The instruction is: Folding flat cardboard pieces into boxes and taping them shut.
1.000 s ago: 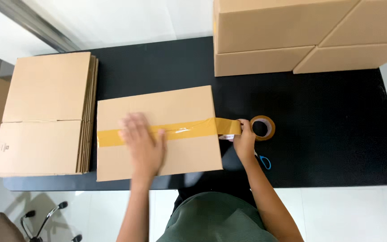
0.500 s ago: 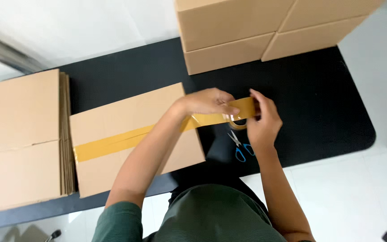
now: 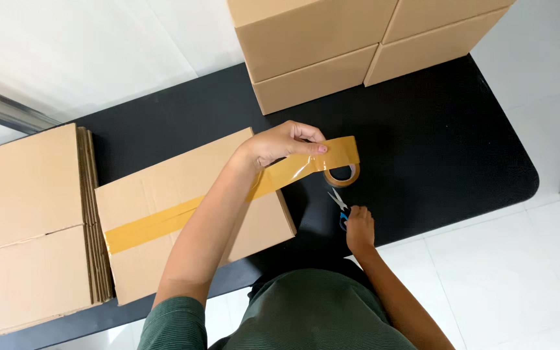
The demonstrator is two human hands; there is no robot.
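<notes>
From the head camera, I take the flat cardboard box [image 3: 189, 214] on the black table [image 3: 435, 136] as my marker. Its matte brown top carries one glossy tan strip of tape [image 3: 163, 220] running along its length. At the box's right end that strip lifts off the cardboard and stretches, smooth and shiny, up to my left hand [image 3: 283, 142], which hovers just above the box's far right corner. My left fingers [image 3: 306, 139] are curled closed, pinching the tape's upper edge. Beyond them the strip runs on to the ring-shaped tape roll [image 3: 343, 174], just right of the box.

My right hand [image 3: 360, 230] lies on the table, near the box's right edge and nearer to me than the roll. Its fingers are bent down onto the blue handles of small scissors [image 3: 339, 204]; I cannot tell whether they have closed on them.

Left of the box sits a stack of flattened cartons [image 3: 27, 227], and beyond it are stacked assembled boxes [image 3: 319, 45].

Half a second ago both hands were together at the roll; now my right hand has dropped to the scissors, while my left keeps the tape.
</notes>
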